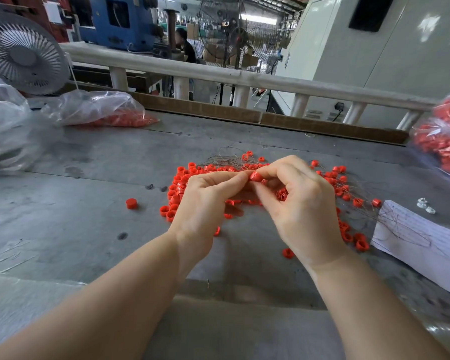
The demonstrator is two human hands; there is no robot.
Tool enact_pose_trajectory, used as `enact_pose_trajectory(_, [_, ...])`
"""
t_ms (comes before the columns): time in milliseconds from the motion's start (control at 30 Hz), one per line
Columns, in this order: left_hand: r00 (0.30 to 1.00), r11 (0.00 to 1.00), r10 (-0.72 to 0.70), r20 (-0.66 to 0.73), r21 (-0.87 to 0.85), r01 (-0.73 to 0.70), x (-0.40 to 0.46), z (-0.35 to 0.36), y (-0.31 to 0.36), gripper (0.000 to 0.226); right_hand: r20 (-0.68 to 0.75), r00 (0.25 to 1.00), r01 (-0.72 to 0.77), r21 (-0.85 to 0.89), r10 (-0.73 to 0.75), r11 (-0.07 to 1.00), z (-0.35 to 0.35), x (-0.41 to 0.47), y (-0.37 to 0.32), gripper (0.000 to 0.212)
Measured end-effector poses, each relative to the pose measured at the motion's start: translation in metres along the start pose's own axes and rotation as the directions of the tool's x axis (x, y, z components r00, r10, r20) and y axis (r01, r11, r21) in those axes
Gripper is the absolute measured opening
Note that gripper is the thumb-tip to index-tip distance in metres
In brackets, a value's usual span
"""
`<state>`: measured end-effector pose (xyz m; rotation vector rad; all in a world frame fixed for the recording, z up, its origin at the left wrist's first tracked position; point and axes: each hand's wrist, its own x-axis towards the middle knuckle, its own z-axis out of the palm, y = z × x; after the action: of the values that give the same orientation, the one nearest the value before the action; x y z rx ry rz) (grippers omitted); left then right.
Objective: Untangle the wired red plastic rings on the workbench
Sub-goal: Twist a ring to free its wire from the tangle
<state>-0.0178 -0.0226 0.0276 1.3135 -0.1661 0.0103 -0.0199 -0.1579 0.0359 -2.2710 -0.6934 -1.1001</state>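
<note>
Red ring point(256, 176), both hands pinching

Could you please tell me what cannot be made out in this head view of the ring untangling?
- Centre of the pile of red plastic rings: hidden behind the left hand and right hand.
- Thin wires: too fine to trace which ring each joins.
- Clear plastic bag of red parts: cut off by the right edge, blurred.

Bright even daylight, soft shadows, wide-angle bowing, blurred edges.
</note>
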Motion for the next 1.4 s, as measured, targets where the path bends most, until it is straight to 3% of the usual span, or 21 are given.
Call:
enact_pose_trajectory(633, [0.988, 0.984, 0.143, 0.063, 0.103, -0.149, -0.004, 0.004, 0.0, 0.026, -0.022, 0.999, 0.029, -0.075, -0.03, 0.997, -0.001, 0.001, 0.001, 0.012])
enact_pose_trajectory(900, [0.998, 0.996, -0.01, 0.066, -0.089, 0.016, 0.004, -0.003, -0.005, 0.026, -0.008, 1.0, -0.001, 0.048, 0.001, 0.999, 0.003, -0.001, -0.001, 0.007])
enact_pose_trajectory(1167, [0.994, 0.948, -0.007, 0.108, -0.315, 0.041, 0.009, -0.004, -0.008, 0.024, -0.047, 0.973, -0.201, 0.296, 0.224, 0.934, 0.006, 0.0, 0.001, 0.03])
enact_pose_trajectory(1400, [0.988, 0.91, -0.006, 0.156, -0.408, 0.07, 0.01, -0.003, -0.008, 0.022, -0.08, 0.973, -0.188, 0.276, 0.217, 0.943, 0.004, 0.002, -0.001, 0.016])
